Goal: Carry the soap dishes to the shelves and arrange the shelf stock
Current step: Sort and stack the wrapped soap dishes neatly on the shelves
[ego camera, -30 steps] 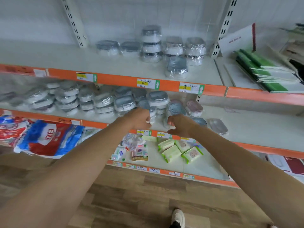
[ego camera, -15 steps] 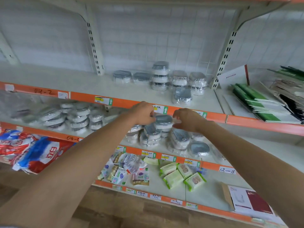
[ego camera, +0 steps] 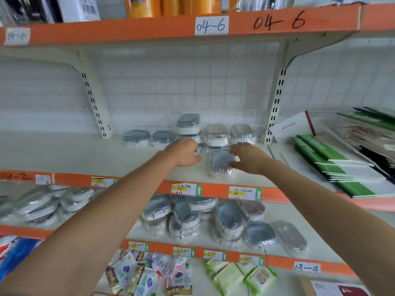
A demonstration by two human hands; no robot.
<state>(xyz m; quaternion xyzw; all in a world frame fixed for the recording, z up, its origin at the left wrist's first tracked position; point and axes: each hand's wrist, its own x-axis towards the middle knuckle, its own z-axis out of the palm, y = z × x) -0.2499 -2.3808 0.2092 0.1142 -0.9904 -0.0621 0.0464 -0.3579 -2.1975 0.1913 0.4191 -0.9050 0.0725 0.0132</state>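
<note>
On the middle shelf [ego camera: 149,163], a plastic-wrapped blue-grey soap dish [ego camera: 220,164] leans tilted near the front edge. My right hand [ego camera: 248,158] curls its fingers and thumb round the right side of this dish. Just left of the dish, my left hand [ego camera: 183,152] has loosely curled fingers, with a small gap to the dish and nothing visible in it. More wrapped soap dishes [ego camera: 188,124] stand behind at the back of the shelf, one pile stacked. Several wrapped dishes [ego camera: 228,218] fill the shelf below.
Green and white booklets [ego camera: 333,165] lie on the shelf to the right, past the slotted upright [ego camera: 275,107]. Orange bottles [ego camera: 171,5] stand on the top shelf. Wet-wipe packs [ego camera: 230,278] and small packets [ego camera: 145,276] lie on the bottom shelf. The orange shelf lip [ego camera: 213,190] carries price tags.
Both hands have risen from the lower shelf's dishes to the middle shelf. My view has tilted upward, and the right hand has closed round the tilted dish.
</note>
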